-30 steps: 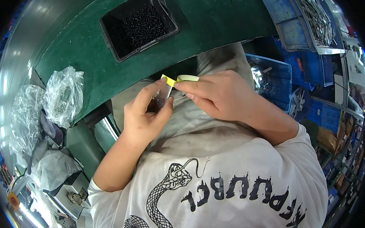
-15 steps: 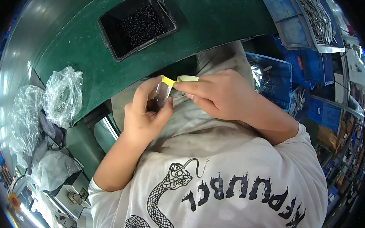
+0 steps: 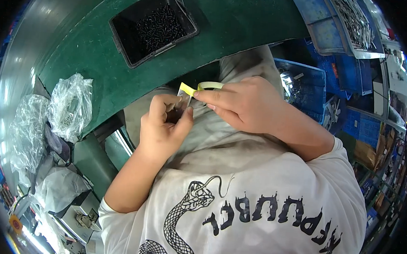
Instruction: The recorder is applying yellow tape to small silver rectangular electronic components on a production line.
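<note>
My left hand (image 3: pixel 161 127) is closed on a small clear plastic packet (image 3: pixel 183 100), thumb on its near side and bent fingers on the other. Part of the packet and whatever is in it are hidden by the fingers. Bright yellow tape (image 3: pixel 187 89) lies across the packet's upper end. From there a paler length of the tape loops up and over to my right hand (image 3: pixel 248 104). The right forefinger points left and its tip presses on the yellow tape beside the packet, with the thumb tucked below. Both hands are close together above my lap.
On the green table (image 3: pixel 237 18) stands a black bin (image 3: pixel 120 44) of small dark metal pieces. Clear plastic bags (image 3: pixel 71 104) lie at the left. Blue bins (image 3: pixel 303 70) stand at the right, and a grey-blue crate (image 3: pixel 330 34) of thin metal parts sits at the upper right.
The left fingers have shifted lower, away from the yellow tape, and curled in more around the packet. The pale tape loop bows slightly higher. The right hand has barely moved.
</note>
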The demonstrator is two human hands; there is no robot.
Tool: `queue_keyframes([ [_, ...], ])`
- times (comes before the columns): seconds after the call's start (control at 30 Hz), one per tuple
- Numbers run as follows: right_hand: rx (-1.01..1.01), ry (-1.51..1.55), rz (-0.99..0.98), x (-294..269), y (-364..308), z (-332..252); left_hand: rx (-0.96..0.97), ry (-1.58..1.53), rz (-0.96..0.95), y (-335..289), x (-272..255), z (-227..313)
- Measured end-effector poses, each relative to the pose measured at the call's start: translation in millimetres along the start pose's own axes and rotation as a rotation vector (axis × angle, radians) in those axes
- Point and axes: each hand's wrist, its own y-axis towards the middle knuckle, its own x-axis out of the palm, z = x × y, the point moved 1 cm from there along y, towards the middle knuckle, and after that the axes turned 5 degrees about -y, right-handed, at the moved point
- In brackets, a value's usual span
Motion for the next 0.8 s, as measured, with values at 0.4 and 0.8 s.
queue_keyframes([
  [0.4, -0.028, -0.111, 0.003, 1, -1, 6, -0.074, 0.028, -0.128, 9, -1, 15],
  [0.8, 0.009, -0.065, 0.011, -1, -2, 10, -0.151, -0.252, -0.079, 7, -1, 10],
])
